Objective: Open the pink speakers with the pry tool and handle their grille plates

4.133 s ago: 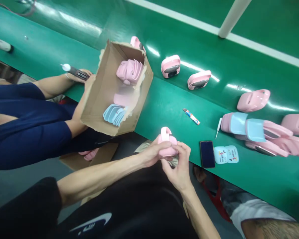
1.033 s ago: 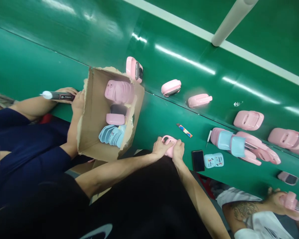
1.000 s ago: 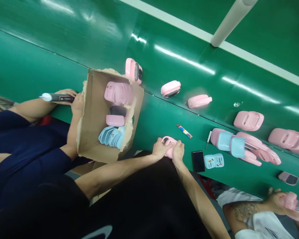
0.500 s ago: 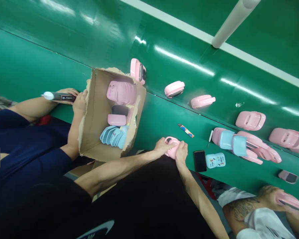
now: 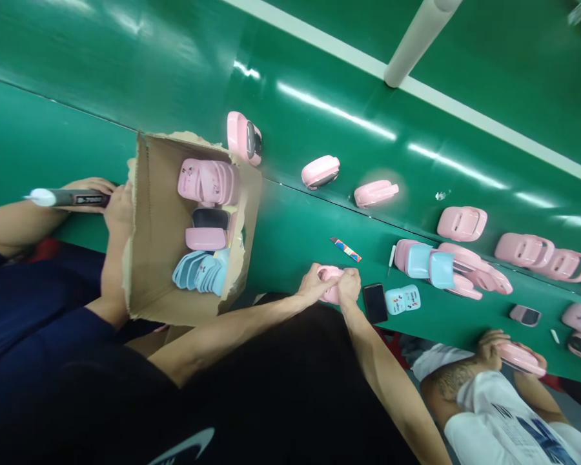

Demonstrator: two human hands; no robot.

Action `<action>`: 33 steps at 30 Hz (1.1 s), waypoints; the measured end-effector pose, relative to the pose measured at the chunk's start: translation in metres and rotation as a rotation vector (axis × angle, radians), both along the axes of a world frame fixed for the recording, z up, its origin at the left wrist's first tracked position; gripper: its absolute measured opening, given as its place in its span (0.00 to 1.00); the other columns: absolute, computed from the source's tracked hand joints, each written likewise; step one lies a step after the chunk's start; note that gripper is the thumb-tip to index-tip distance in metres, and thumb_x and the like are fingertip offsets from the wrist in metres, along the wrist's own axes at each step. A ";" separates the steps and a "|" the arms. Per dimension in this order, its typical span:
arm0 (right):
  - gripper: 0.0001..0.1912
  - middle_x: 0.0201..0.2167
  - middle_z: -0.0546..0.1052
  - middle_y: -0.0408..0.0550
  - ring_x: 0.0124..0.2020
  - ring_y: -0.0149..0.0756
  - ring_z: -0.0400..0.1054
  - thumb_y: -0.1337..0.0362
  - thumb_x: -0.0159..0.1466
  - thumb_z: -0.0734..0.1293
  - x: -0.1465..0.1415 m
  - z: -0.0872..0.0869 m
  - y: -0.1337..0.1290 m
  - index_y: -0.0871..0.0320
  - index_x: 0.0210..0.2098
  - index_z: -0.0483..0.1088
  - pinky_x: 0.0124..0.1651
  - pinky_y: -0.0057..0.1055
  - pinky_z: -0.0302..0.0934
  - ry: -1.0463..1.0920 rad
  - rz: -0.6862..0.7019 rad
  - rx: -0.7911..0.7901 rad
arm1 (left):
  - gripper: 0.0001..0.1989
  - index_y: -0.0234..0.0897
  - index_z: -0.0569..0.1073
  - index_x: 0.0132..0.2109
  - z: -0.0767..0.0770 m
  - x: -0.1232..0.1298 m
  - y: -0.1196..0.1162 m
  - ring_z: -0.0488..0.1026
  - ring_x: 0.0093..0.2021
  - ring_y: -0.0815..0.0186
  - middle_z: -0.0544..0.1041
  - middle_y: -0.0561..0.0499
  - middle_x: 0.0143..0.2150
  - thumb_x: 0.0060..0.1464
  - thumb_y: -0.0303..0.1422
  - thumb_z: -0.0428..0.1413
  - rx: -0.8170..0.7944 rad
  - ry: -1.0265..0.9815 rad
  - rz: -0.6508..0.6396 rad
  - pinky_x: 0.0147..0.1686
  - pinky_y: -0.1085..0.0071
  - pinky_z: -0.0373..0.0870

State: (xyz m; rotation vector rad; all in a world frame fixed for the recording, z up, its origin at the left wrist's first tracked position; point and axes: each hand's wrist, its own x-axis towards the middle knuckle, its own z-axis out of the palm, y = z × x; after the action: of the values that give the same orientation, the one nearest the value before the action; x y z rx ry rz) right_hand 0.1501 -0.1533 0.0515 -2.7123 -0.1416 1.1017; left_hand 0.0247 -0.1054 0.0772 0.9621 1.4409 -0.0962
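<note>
Left hand [image 5: 313, 285] and right hand [image 5: 349, 288] clamp the pink case [image 5: 330, 296] tighter than a second ago, fingers nearly meeting and hiding more of it, at the edge of the green bench [image 5: 290, 258], between the cardboard box [image 5: 155, 271] and a phone [image 5: 374, 303] just beside the right hand

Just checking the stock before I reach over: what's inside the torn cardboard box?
The torn brown cardboard box holds stacked pink plastic shells, a pink case and pale blue plastic pieces. What lies beneath them is covered.
</note>
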 end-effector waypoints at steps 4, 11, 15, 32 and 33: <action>0.15 0.57 0.79 0.53 0.53 0.42 0.77 0.54 0.76 0.70 -0.001 0.001 0.000 0.56 0.57 0.76 0.58 0.46 0.76 0.015 -0.023 -0.026 | 0.24 0.41 0.74 0.49 -0.001 0.000 0.001 0.80 0.48 0.57 0.82 0.49 0.46 0.50 0.42 0.74 -0.009 0.005 0.010 0.49 0.64 0.76; 0.16 0.57 0.79 0.53 0.54 0.42 0.77 0.54 0.76 0.70 -0.003 0.000 -0.003 0.56 0.57 0.76 0.58 0.46 0.75 0.006 -0.019 0.010 | 0.28 0.39 0.76 0.51 -0.010 -0.003 -0.005 0.80 0.48 0.56 0.83 0.47 0.48 0.46 0.42 0.76 0.017 -0.016 0.046 0.50 0.62 0.77; 0.17 0.59 0.78 0.54 0.55 0.43 0.77 0.55 0.76 0.70 -0.002 0.000 -0.003 0.56 0.58 0.75 0.58 0.47 0.75 -0.028 -0.017 0.045 | 0.26 0.39 0.79 0.49 -0.015 -0.002 -0.008 0.81 0.48 0.56 0.84 0.47 0.48 0.46 0.42 0.75 0.033 -0.037 0.083 0.47 0.65 0.77; 0.15 0.56 0.80 0.52 0.54 0.43 0.77 0.54 0.75 0.70 0.019 0.002 -0.002 0.58 0.55 0.76 0.58 0.47 0.75 -0.103 0.008 0.120 | 0.25 0.40 0.75 0.54 -0.017 0.021 -0.023 0.81 0.53 0.56 0.83 0.47 0.52 0.52 0.39 0.73 0.160 -0.140 0.116 0.55 0.61 0.76; 0.15 0.55 0.80 0.52 0.53 0.43 0.77 0.54 0.75 0.70 0.019 0.002 -0.002 0.58 0.54 0.77 0.59 0.47 0.74 -0.094 0.004 0.123 | 0.25 0.40 0.75 0.54 -0.016 0.021 -0.022 0.81 0.53 0.56 0.83 0.47 0.52 0.52 0.39 0.73 0.159 -0.133 0.114 0.55 0.61 0.76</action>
State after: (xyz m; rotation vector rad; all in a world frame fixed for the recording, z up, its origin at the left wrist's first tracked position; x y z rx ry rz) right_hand 0.1695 -0.1550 0.0536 -2.6553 -0.2226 0.9342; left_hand 0.0460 -0.1278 0.0607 0.9942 1.3923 0.1661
